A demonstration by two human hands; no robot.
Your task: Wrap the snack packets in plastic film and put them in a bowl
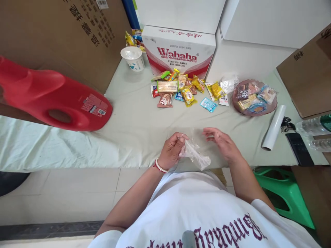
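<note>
Clear plastic bag: crumpled, at the near edge of the table, mid-scene, in front of the person's white shirt. Left hand has it, thumb and fingers clamped on the bag's upper left part; loose end hangs toward near right. Beaded bracelet on that wrist. Right hand is just right of the bag, apart from it, fingers stretched out toward the left and loosely parted.

Table has a pale green cloth. Far side of the bag: a loose pile of wrapped snacks, with a light-blue packet at its near right. Right of the pile, a pinkish bowl holding more packets. Further right and nearer: white roll, keys, dark phone, clear bottles at the right edge.

Far, behind the pile: white-and-red Wahaha carton. Paper cup just left of it, upright. Far left: big red jug, and a large cardboard box behind it. Green stool on the near right, below table level.
</note>
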